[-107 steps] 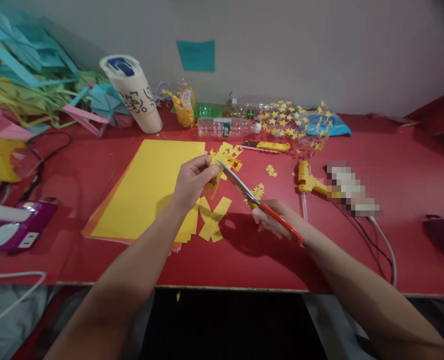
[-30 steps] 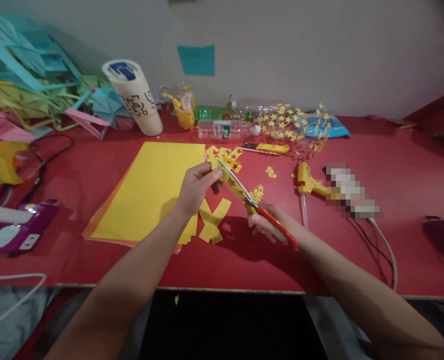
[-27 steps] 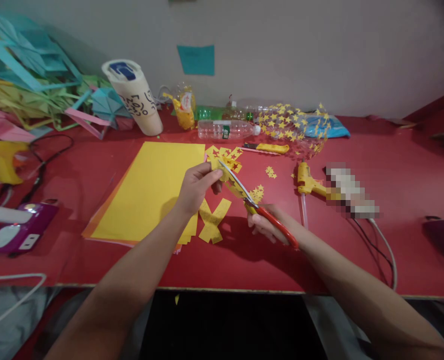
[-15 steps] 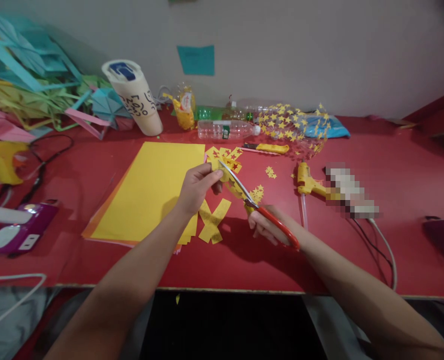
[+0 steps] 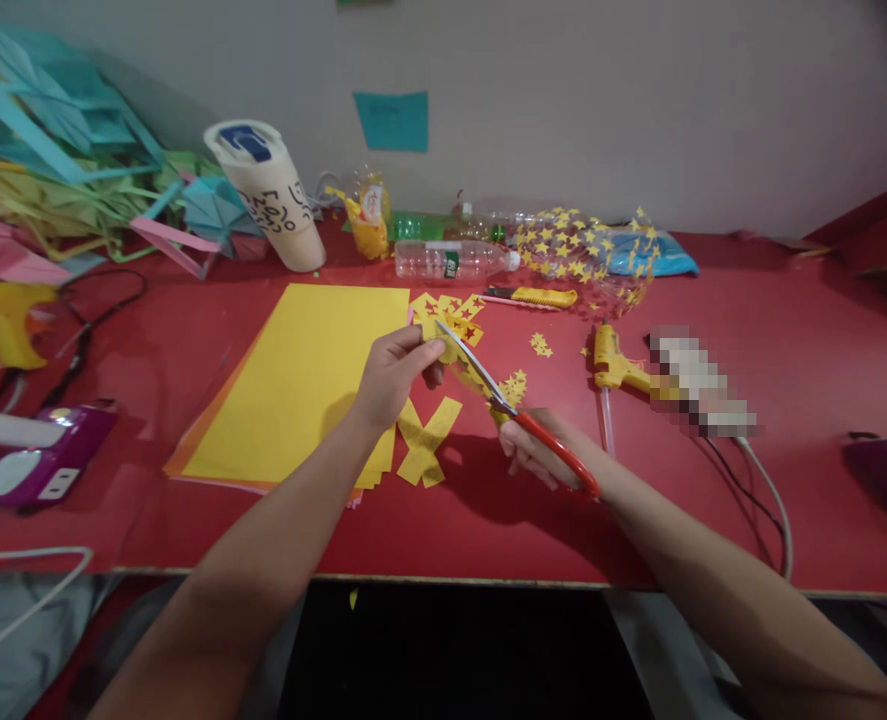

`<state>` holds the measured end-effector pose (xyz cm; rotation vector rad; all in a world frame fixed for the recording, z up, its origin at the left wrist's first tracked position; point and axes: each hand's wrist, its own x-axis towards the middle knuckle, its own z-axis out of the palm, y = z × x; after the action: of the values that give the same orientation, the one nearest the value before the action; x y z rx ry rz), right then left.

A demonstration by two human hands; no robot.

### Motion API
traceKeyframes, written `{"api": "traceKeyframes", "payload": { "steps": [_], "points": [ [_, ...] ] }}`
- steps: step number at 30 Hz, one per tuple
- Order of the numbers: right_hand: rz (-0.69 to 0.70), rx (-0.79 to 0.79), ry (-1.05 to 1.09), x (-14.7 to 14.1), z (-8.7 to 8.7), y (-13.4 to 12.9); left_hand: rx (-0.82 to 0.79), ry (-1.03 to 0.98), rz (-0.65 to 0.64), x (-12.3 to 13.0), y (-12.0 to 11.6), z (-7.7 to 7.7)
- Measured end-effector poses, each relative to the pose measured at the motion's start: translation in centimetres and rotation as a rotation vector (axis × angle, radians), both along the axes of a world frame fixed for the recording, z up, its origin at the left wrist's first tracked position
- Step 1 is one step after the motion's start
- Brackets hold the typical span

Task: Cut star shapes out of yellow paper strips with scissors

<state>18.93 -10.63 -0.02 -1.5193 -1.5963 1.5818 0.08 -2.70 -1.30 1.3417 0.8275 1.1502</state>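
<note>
My left hand (image 5: pixel 398 375) pinches a strip of yellow paper (image 5: pixel 452 352) between thumb and fingers. My right hand (image 5: pixel 537 450) is closed round the red handles of a pair of scissors (image 5: pixel 555 450). The blades slant up and left across the strip, with the tips by my left thumb. Under and behind the strip lie yellow paper pieces with star-shaped holes (image 5: pixel 469 308). Small yellow cut-out stars (image 5: pixel 514 386) are heaped beside the scissors, and a smaller group of stars (image 5: pixel 540 345) lies farther right. Two plain yellow strips (image 5: pixel 428 440) cross each other below my left hand.
A stack of yellow paper (image 5: pixel 285 390) lies left. Behind are a white tumbler (image 5: pixel 267 195), a clear bottle (image 5: pixel 450 260), a star-covered clear bottle (image 5: pixel 578 245) and a yellow utility knife (image 5: pixel 537 297). A yellow glue gun (image 5: pixel 619 370) and cables lie right; folded paper shapes (image 5: pixel 60 110) fill the far left.
Almost nothing differs. My right hand and the scissors have shifted very slightly, while my left hand keeps its place on the strip.
</note>
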Motion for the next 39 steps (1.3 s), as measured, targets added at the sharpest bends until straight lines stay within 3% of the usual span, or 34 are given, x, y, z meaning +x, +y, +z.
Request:
{"api": "traceKeyframes", "payload": {
  "steps": [16,25,39],
  "points": [
    [-0.057,-0.016,-0.005,0.09,-0.08,0.04,-0.027,-0.045,0.009,-0.12,0.16,0.19],
    [-0.089,-0.017,-0.006,0.08,-0.37,0.08,0.038,-0.14,0.195,-0.09,0.67,0.39],
    [-0.032,0.016,-0.039,0.61,-0.44,0.15,-0.017,-0.057,0.031,-0.56,0.7,0.77]
  ]
}}
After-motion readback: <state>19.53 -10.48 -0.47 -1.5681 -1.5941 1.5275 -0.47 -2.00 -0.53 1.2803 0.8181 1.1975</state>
